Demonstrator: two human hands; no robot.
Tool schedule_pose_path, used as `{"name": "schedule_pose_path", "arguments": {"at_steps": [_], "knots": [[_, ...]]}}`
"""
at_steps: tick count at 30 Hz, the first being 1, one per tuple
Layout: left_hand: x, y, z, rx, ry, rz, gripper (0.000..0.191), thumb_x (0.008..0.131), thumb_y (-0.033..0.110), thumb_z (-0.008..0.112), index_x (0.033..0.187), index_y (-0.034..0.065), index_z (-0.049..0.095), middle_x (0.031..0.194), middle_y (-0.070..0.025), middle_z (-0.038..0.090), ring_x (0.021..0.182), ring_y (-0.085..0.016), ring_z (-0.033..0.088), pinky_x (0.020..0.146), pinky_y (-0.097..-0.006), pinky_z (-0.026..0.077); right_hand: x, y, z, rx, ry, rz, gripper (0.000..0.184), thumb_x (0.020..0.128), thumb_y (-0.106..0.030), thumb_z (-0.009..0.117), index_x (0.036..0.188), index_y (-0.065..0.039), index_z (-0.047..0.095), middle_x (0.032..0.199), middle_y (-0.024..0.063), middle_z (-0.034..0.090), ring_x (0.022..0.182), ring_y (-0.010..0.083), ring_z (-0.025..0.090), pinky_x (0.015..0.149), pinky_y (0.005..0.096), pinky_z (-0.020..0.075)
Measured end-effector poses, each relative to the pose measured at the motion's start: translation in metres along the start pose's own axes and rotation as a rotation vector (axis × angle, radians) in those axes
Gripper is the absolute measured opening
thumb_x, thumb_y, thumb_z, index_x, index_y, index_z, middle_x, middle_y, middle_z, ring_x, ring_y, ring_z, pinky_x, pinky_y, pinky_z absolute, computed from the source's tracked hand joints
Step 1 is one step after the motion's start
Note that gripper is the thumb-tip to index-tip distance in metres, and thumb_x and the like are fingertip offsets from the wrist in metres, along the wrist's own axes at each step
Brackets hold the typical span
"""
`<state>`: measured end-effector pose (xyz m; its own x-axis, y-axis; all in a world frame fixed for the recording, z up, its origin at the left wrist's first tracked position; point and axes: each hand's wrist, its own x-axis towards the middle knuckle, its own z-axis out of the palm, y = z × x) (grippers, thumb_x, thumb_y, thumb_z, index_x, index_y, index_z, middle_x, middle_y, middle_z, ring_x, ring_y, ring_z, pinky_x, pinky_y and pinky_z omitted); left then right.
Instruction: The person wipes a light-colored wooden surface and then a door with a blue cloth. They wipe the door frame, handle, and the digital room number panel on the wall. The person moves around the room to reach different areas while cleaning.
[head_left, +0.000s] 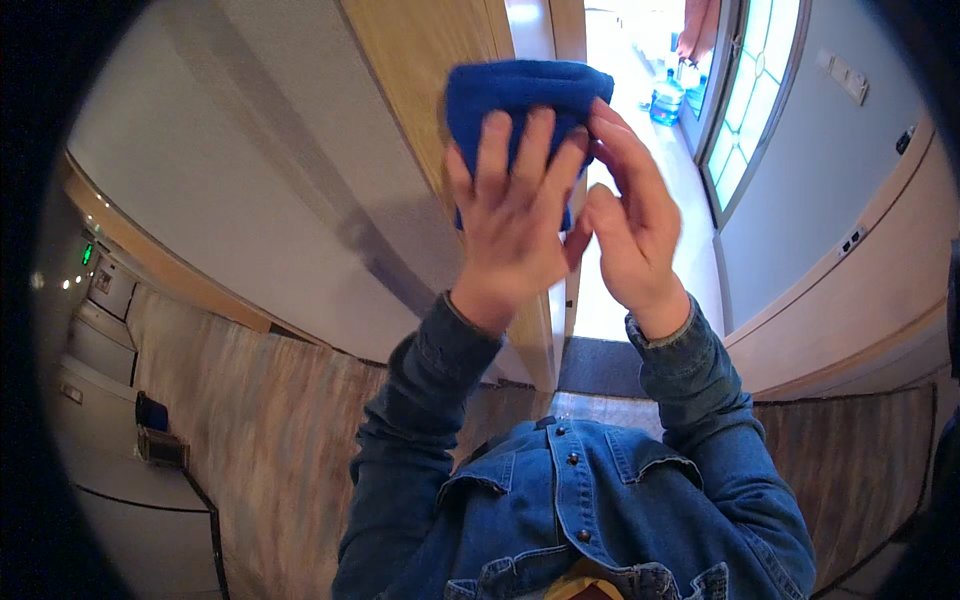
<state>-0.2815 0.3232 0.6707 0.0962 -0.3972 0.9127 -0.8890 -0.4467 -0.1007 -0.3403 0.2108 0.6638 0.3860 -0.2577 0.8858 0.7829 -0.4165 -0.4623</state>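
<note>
A folded blue cloth (525, 82) lies against the wooden door frame at the upper middle. Spread over its lower part is my left hand (514, 195), palm down with the fingers apart. My right hand (637, 225) is at the cloth's right side, its fingertips at the edge and its thumb apart from the fingers; whether they pinch the cloth cannot be told. Both arms reach up in denim sleeves.
A grey wall (285, 150) stands to the left. Right of the frame a bright doorway shows a large blue water bottle (666, 100) and part of a person. Further right are a glass-paned door (754, 90) and a light switch panel (844, 76).
</note>
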Motion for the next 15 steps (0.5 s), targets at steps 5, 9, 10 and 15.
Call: {"name": "schedule_pose_path", "arguments": {"at_steps": [5,9,10,15], "knots": [[-0.049,0.005,-0.017,-0.325,-0.295,-0.058,0.037,0.067,0.016,0.062,0.102,0.0017,0.062,0.112,-0.0133,0.059,0.122,-0.029,0.041,0.103,-0.0501,0.020,-0.028,0.030,0.029,0.161,-0.069,0.316,0.053,0.084,-0.015,0.058,0.130,0.003,0.037,0.137,0.0246,0.034,0.127,0.0313,0.034,0.103,0.0364,0.0291],[-0.059,-0.017,-0.028,-0.541,0.020,-0.060,0.029,0.073,0.014,0.058,0.098,0.0008,0.062,0.105,-0.0144,0.062,0.115,-0.032,0.048,0.098,-0.0481,0.032,-0.096,0.063,0.033,-0.003,-0.014,0.323,0.053,0.084,-0.012,0.055,0.130,0.002,0.036,0.135,0.0263,0.035,0.127,0.0349,0.035,0.103,0.0377,0.0292],[-0.055,-0.022,-0.030,-0.443,0.094,-0.044,0.029,0.074,0.013,0.057,0.099,0.0008,0.062,0.106,-0.0161,0.061,0.114,-0.033,0.049,0.097,-0.0477,0.034,-0.113,0.071,0.036,-0.037,0.005,0.333,0.052,0.084,-0.012,0.054,0.130,0.003,0.036,0.135,0.0264,0.035,0.126,0.0354,0.035,0.102,0.0379,0.0295],[-0.015,-0.038,-0.010,-0.067,0.267,0.010,0.032,0.083,0.026,0.053,0.107,0.0073,0.059,0.125,-0.0267,0.045,0.121,-0.041,0.038,0.099,-0.0513,0.027,-0.186,0.098,0.032,-0.171,-0.015,0.540,0.051,0.087,-0.012,0.049,0.133,0.002,0.033,0.127,0.0238,0.044,0.115,0.0321,0.046,0.098,0.0385,0.0355]]}}
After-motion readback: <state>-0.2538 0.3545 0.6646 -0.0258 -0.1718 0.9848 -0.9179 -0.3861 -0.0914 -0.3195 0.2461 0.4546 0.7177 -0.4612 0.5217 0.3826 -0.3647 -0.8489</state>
